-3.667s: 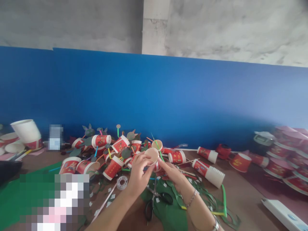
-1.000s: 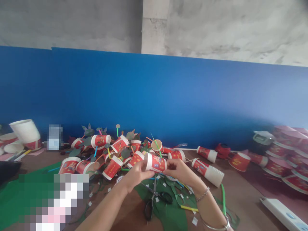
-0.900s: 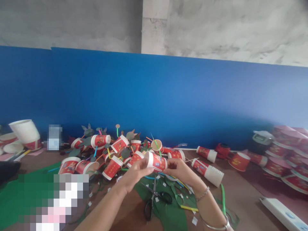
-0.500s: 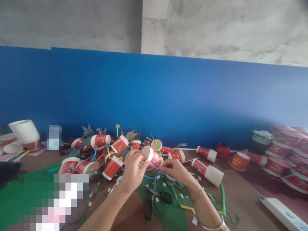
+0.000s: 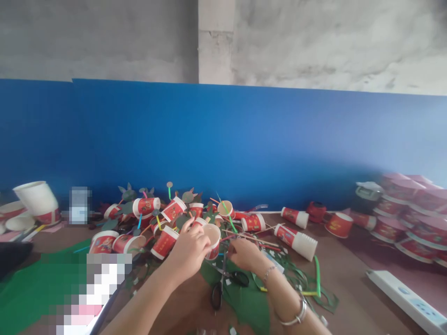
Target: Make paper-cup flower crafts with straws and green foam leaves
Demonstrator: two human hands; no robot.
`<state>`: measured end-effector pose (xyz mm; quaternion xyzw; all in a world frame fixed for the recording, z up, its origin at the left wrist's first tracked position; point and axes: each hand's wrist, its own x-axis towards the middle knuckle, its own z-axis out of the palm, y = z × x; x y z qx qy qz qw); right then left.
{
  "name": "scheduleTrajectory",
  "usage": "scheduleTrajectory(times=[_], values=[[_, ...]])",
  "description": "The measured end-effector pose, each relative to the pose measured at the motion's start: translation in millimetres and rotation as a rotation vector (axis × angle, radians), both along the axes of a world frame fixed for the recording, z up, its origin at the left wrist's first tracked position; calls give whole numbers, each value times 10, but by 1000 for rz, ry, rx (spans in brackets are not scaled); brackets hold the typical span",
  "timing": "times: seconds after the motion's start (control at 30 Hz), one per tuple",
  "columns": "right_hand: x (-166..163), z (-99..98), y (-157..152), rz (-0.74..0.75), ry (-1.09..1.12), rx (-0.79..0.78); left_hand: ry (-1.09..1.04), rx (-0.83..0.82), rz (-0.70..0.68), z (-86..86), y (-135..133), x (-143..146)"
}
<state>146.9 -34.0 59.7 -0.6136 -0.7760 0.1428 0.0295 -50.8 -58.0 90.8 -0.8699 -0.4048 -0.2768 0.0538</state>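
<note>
My left hand [image 5: 192, 246] is closed on a red and white paper cup [image 5: 212, 231], its open mouth tipped towards me. Just right of the cup, apart from it, my right hand [image 5: 242, 253] has its fingers curled together; whatever they hold, if anything, is hidden. Below the hands lie black-handled scissors [image 5: 223, 281], blades pointing away, on green sheet material [image 5: 247, 302] with cut strips and white scraps. Behind my left hand lies a heap of red paper cups [image 5: 165, 242] with coloured straws and dark cut-out shapes attached.
A stack of nested paper cups [image 5: 296, 242] lies right of my right hand. Further right are a white power strip [image 5: 405, 293] and piled red cups with pink sheets [image 5: 401, 209]. White tubs [image 5: 37, 200] stand far left. A blue panel [image 5: 223, 139] runs behind the table.
The cup in my left hand has turned so that its mouth faces me. My right hand has drawn away from the cup and lower. The view has swung slightly right.
</note>
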Motion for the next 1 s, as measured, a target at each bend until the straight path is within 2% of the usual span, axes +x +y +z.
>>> scheduleTrajectory(times=[0.23, 0.4, 0.5, 0.6, 0.7, 0.8, 0.9, 1.0], values=[[-245, -252, -358, 32, 26, 119, -67, -69, -6, -191, -155, -113], [-225, -342, -353, -37, 13, 165, -88, -156, 25, -304, -187, -99], [-133, -365, -285, -144, 219, 164, -90, -223, 53, -359, -198, -120], [-96, -405, -169, -231, 469, 168, -160, -224, 49, -366, -244, -74], [-135, -454, 37, -294, 619, 179, -222, -174, -46, -349, -344, 157], [-179, -500, 272, -411, 779, 167, -242, -207, -145, -412, -460, 546], [-162, -544, 414, -505, 900, 162, -253, -155, -112, -564, -544, 911], [-102, -577, 438, -560, 974, 195, -239, -126, -124, -684, -597, 1099]])
